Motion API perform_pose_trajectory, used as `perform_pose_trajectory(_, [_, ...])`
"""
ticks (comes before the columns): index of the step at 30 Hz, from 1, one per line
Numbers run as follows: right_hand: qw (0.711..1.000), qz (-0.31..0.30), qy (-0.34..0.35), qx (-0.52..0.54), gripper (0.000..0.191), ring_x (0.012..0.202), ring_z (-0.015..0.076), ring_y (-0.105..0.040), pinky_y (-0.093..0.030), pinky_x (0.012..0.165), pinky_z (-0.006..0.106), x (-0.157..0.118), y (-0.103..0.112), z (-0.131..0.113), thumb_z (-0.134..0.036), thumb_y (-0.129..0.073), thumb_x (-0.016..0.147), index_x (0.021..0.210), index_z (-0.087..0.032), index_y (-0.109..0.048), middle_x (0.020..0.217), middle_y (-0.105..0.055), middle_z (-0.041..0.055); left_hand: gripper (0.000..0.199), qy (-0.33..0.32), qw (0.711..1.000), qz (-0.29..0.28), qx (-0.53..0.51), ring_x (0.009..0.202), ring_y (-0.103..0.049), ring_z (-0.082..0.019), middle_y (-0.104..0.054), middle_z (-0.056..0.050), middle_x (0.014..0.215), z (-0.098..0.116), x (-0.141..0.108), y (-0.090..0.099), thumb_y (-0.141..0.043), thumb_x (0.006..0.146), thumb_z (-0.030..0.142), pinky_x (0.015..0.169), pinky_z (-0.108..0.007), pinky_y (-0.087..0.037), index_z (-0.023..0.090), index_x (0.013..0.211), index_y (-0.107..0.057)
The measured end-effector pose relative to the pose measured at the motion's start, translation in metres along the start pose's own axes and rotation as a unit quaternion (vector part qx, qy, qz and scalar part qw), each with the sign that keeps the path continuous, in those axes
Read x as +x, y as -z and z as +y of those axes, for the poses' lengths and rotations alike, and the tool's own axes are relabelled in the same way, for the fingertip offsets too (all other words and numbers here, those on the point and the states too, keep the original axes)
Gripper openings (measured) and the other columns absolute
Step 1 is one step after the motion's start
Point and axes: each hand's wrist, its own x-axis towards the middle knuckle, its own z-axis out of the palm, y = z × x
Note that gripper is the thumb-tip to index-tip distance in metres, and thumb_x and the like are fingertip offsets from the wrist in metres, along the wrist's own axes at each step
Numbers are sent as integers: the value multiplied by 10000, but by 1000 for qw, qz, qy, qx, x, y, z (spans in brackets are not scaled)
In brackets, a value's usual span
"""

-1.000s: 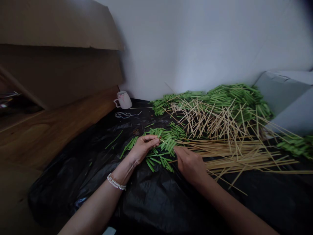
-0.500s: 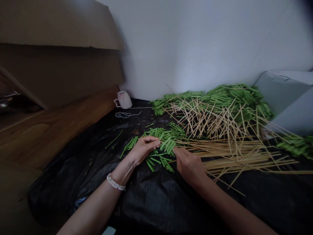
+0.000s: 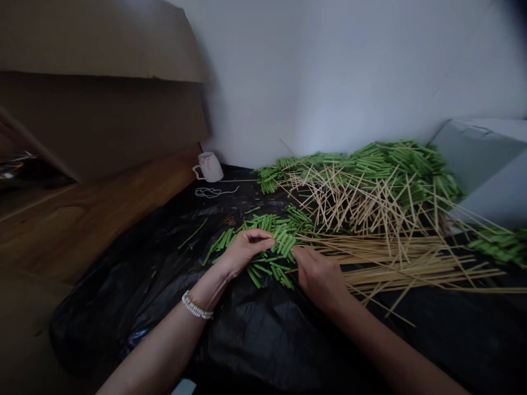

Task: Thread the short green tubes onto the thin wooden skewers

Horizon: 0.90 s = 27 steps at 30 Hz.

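Note:
Between my hands is a skewer with a row of short cut green stems threaded across it. My left hand, with a beaded bracelet at the wrist, pinches thumb and forefinger together at the row's left end. Whether a loose piece sits inside that pinch is too small to tell. Closed fingers of my right hand grip the other end of the skewer. Loose cut green stems lie under and around both hands on a black plastic sheet.
Bare bamboo sticks lie to the right. Behind them is a heap of filled green skewers against the wall. A mug and tangled string are at the back left. A cardboard box stands left, a pale box right.
My left fingertips have moved slightly right, closer against the row of green stems. The stick tip that showed at them is now covered. My right hand stays nearly in place.

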Motion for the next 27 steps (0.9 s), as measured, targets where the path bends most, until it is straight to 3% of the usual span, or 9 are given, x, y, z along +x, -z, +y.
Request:
perform_pose_trajectory(4, [998,35,26,-42,303,610,124,-569,-341,578,261,-1,0,8,-97,-417,881,1065,-158,-650,741,-653,10,335,-54,995,-1,78,757,-621,-135,-706,-28,855,16,-3,12,-817,637,316,756,-268,-463,158,911,-708])
perform_pose_trajectory(7, [997,41,22,-68,282,592,121,-562,-329,570,260,-2,-2,14,-132,-421,903,1047,-159,-661,705,-639,6,273,-81,981,-18,177,747,-616,-152,-696,-47,833,26,-10,27,-784,680,347,727,-278,-465,144,846,-708])
perform_pose_trajectory(12, [996,39,17,-73,266,589,119,-560,-313,551,265,-2,-5,17,-143,-423,903,991,-165,-673,682,-625,5,198,-100,915,-190,342,776,-604,-159,-668,-49,834,22,-26,49,-717,762,350,734,-277,-456,174,847,-742])
perform_pose_trajectory(14, [996,41,21,-70,261,588,120,-560,-314,548,266,-2,-5,16,-144,-425,902,978,-169,-673,682,-624,0,185,-119,876,-225,409,813,-592,-158,-654,-36,862,17,-31,52,-707,779,346,768,-279,-443,213,901,-745])
perform_pose_trajectory(18, [997,42,25,-56,261,600,124,-569,-333,560,261,-3,-5,15,-152,-423,907,992,-169,-669,695,-628,-5,148,-185,803,-211,526,927,-558,-181,-623,-28,896,17,-38,45,-663,823,333,834,-295,-413,252,929,-725])
perform_pose_trajectory(23, [998,32,14,-56,271,634,129,-588,-346,578,257,-3,-4,17,-157,-422,911,1039,-158,-661,752,-657,15,186,-254,708,-204,627,899,-553,-189,-627,-53,898,21,-47,31,-549,900,320,833,-310,-409,224,943,-702])
perform_pose_trajectory(25, [998,27,10,-55,268,637,131,-590,-347,575,255,-2,-4,17,-159,-421,911,1020,-166,-666,734,-650,13,216,-274,682,-178,654,885,-555,-191,-635,-63,898,17,-51,28,-504,925,301,821,-319,-409,214,975,-696])
perform_pose_trajectory(27, [998,24,8,-51,265,634,130,-590,-352,575,248,-1,-3,17,-156,-419,909,994,-172,-670,716,-645,13,234,-286,679,-158,657,884,-564,-192,-649,-71,905,13,-52,29,-474,940,275,817,-324,-410,203,995,-690])
